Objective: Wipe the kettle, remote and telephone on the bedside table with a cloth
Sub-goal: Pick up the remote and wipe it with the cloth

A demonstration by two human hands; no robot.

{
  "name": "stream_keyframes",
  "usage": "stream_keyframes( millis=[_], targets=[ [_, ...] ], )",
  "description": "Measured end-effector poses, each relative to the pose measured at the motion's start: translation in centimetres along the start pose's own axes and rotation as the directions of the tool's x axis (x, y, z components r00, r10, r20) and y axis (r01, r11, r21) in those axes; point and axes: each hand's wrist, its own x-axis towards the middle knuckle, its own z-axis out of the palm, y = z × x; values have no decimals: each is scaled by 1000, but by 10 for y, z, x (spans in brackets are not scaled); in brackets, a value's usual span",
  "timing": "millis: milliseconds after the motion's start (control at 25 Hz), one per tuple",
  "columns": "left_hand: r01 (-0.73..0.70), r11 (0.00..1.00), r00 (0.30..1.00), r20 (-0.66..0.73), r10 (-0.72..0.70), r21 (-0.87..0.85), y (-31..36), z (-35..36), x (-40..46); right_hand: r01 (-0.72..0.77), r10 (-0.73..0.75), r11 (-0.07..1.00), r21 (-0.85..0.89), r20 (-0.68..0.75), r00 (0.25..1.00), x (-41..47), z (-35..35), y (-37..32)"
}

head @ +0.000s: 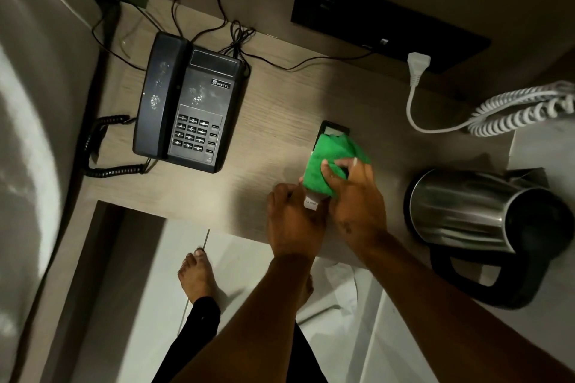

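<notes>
Left hand (292,214) pinches the near end of the remote (312,203), fingers closed round it, probably to pin it so it doesn't slide under the rubbing. Right hand (354,193) is pressed down on a folded green cloth (329,162), fingers curled over it, holding it flat on the remote's top face; looks like the wipe of the remote is in progress. Cloth covers most of the remote, only the dark far tip and the pale near end with a small label show. Remote lies on the wood counter (273,109), long axis running away from the person. Left of the remote and well apart sits the black telephone (189,102), handset on its cradle, with pale smudges on handset and body, so it likely needs wiping yet. Its coiled cord (102,146) loops off the side away from the remote. Right of the remote, near but not touching, lies the steel kettle (466,214), on its side with the black handle toward the person; can't tell if it's been wiped. Beyond the remote a white plug (418,64) and white coiled cord (522,109) trail off right. Dark wall panel (373,19) behind. A bare foot (196,274) on the floor below the counter edge.
</notes>
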Motion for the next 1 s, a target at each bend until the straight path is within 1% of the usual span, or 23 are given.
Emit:
stream_keyframes(
  millis=[80, 160, 200, 240, 320, 360, 440, 480, 560, 640, 680, 760, 800, 840, 920, 1000],
  targets=[
    [4, 1000, 1000, 8, -4, -28, -2, 1, -1, 20, -21, 998, -67, -10, 1000, 22, 0, 2],
    [42, 998, 999, 22, -41, -52, -3, 3, 1, -64, 62, 988, -143, -16, 998, 60, -4, 2],
    [66, 995, 998, 30, -64, -74, -3, 3, 2, -124, 122, 983, -136, -28, 992, 72, -7, 1],
    [83, 991, 996, 38, -79, -101, -2, 2, 2, -153, 150, 981, -118, -36, 988, 74, -8, -1],
    [94, 986, 995, 42, -89, -140, 0, 1, 2, -73, 70, 991, -109, -23, 997, 47, -4, -4],
    [92, 985, 995, 42, -87, -149, 0, 0, 1, -31, 30, 997, -76, -8, 1000, 26, -1, -3],
    [103, 976, 994, 43, -97, -190, 1, -2, 0, -20, 20, 1000, -5, -6, 1000, -4, -2, 2],
    [114, 971, 993, 48, -106, -208, 1, -2, 0, -26, 26, 999, -34, -7, 1000, 0, -2, 6],
    [95, 984, 995, 44, -90, -153, -2, 0, 0, -77, 73, 986, -145, -34, 997, 33, -3, 11],
    [73, 992, 997, 40, -69, -100, -3, 2, 2, -135, 125, 979, -152, -75, 989, 64, -6, 4],
    [76, 993, 997, 35, -73, -95, -3, 1, 2, -123, 115, 983, -139, -58, 992, 66, -5, -1],
    [89, 989, 996, 34, -86, -120, -1, 1, 2, 7, -4, 982, -187, 17, 1000, 46, 0, -4],
    [100, 985, 995, 33, -97, -137, -1, 1, 2, 56, -44, 975, -216, 62, 997, 29, 2, 0],
    [104, 983, 995, 29, -100, -149, -2, 1, 2, 74, -60, 977, -199, 76, 995, 12, 1, 5],
    [81, 988, 997, 18, -80, -131, -3, 3, 1, 36, -31, 990, -133, 35, 999, 0, -6, 21],
    [55, 995, 998, 13, -54, -83, -4, 4, 0, -3, 3, 987, -161, 0, 1000, 20, -8, 25]
  ],
)
